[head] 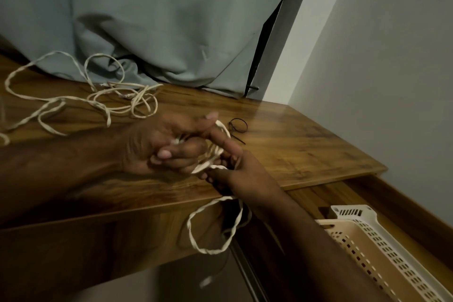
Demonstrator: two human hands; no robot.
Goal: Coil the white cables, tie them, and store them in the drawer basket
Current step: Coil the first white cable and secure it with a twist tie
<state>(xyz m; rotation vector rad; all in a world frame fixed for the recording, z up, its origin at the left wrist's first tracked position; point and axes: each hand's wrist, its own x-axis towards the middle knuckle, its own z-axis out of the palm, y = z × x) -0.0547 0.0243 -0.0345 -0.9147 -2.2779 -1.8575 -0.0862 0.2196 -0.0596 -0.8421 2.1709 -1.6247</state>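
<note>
**Coiling white cable at the desk edge**

Gripping a twisted white cable [210, 154], our left hand [157, 144] clasps its coils while our right hand [235, 174] pinches a strand; one loop dangles below. Beyond lies another tangled cable [98, 95]. No writing shows.

A grey-green fabric curtain [171, 19] hangs behind the glossy brown wooden surface [306, 144], beside a plain white wall [380, 68].

Two white cables [81, 95], one basket [382, 247], one tie [237, 127].

Wooden desk [306, 144] carries a loose white cable [98, 103]; black zip tie [237, 127] beside.
</note>
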